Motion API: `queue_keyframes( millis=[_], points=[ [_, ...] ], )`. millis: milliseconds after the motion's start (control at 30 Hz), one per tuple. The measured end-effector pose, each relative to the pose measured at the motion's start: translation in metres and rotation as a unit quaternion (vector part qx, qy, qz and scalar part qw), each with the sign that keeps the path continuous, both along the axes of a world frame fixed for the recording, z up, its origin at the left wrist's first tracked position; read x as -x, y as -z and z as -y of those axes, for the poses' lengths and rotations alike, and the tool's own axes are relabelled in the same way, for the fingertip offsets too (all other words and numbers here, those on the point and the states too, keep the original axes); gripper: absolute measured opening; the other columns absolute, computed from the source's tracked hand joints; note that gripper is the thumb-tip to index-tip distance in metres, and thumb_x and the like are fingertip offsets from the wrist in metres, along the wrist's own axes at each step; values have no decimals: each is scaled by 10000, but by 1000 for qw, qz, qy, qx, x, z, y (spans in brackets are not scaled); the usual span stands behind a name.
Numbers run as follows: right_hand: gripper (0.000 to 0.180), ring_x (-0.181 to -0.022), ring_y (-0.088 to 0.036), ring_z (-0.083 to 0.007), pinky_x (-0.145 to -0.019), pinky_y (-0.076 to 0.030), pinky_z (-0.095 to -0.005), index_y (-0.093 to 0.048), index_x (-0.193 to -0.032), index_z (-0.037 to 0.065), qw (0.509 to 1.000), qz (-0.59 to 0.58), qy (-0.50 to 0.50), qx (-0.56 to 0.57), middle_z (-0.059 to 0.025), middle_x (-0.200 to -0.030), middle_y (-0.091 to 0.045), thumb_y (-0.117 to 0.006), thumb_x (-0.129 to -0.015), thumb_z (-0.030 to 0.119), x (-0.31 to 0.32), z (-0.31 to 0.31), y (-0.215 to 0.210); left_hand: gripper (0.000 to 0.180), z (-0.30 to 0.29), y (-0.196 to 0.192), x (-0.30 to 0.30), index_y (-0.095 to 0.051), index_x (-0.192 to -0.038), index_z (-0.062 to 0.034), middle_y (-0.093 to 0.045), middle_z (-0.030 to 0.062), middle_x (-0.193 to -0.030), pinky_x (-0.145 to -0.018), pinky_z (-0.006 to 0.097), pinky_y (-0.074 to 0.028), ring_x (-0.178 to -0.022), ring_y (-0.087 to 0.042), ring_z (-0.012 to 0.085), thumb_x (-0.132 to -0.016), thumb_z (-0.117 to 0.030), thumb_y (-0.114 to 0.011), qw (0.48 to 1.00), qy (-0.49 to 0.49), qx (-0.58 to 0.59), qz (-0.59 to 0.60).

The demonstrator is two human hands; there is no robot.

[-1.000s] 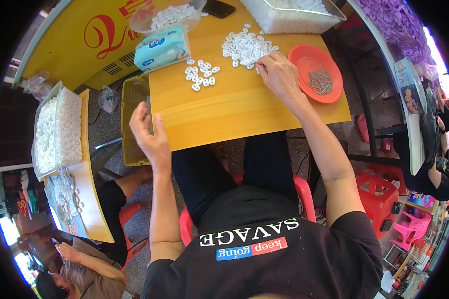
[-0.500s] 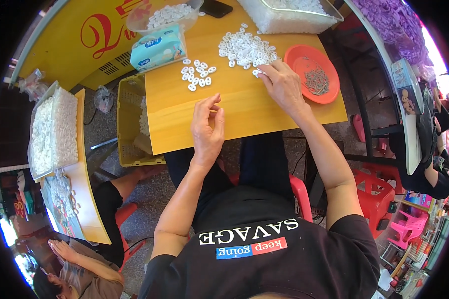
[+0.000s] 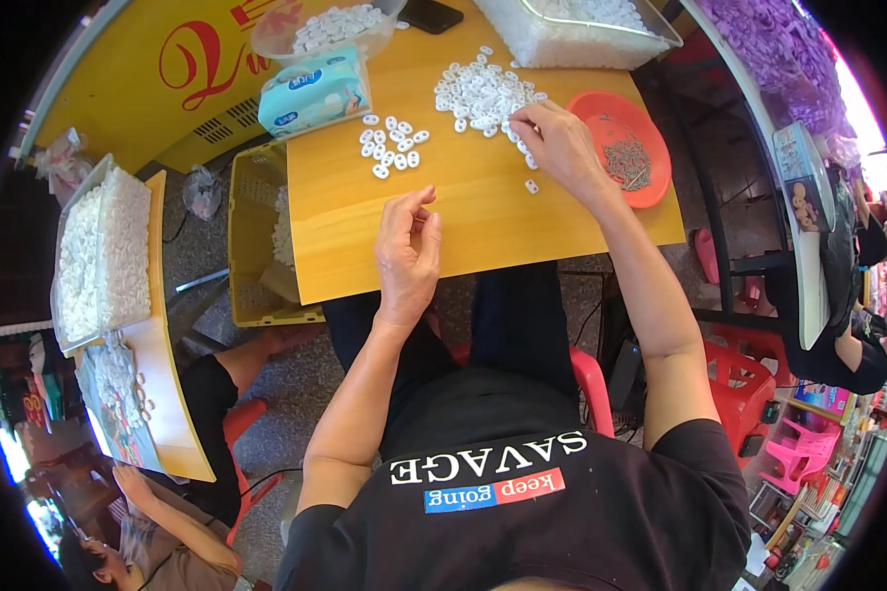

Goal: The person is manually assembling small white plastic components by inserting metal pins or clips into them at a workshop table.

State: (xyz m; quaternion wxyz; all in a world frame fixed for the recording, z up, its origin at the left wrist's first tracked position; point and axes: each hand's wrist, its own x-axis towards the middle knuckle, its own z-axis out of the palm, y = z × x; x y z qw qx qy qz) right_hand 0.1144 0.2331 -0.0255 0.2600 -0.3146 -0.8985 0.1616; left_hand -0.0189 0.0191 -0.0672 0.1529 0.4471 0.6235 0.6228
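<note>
Single head-worn fisheye, close above yellow table (image 3: 483, 212)

Smooth wood table (image 3: 483, 212), glossy plastic dish (image 3: 650, 192)

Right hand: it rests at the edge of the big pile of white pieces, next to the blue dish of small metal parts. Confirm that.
Not quite. The dish is orange-red, not blue. The head view shows the right hand at the edge of the big pile of white pieces, with that dish of small metal parts just beside it on the yellow table.
</note>
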Motion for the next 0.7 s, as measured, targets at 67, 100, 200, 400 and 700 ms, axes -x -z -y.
queue_keyframes(
  millis=[67,100,200,400,700],
  points=[
    [136,-828,-648,-334,-724,-512,-428,-685,-915,59,1000,3,-15,9,-114,-893,-666,-638,-884,182,1,0,3,278,-1,0,-1,-585,-1177,6,-573,98,-1035,-753,277,-485,-817,-558,168,-901,29,-578,1000,4,3,-3],
    [137,-829,-648,-338,-724,-509,-430,-686,-921,53,999,4,-32,19,-121,-893,-673,-637,-885,175,2,3,2,277,-2,0,-1,-586,-1174,5,-572,99,-1038,-751,277,-485,-815,-559,168,-899,31,-579,1000,6,2,-5],
    [136,-817,-650,-330,-712,-508,-425,-688,-915,43,999,-25,-25,37,-127,-874,-671,-651,-876,168,-4,16,-7,276,1,-1,-1,-588,-1169,4,-571,102,-1044,-749,276,-485,-813,-560,169,-895,35,-583,1000,7,1,-5],
    [146,-801,-654,-315,-689,-510,-407,-695,-892,54,996,75,3,44,-103,-864,-672,-692,-847,193,-50,46,-15,269,2,-1,-1,-591,-1160,2,-573,103,-1038,-741,277,-486,-804,-562,172,-893,35,-585,1000,9,-1,-13],
    [106,-815,-654,-310,-688,-507,-415,-658,-873,62,996,81,0,48,-109,-893,-656,-674,-841,161,-50,61,1,247,1,-3,-3,-599,-1142,2,-584,103,-1019,-736,283,-491,-794,-572,179,-897,31,-581,999,13,17,-38]
  ],
)
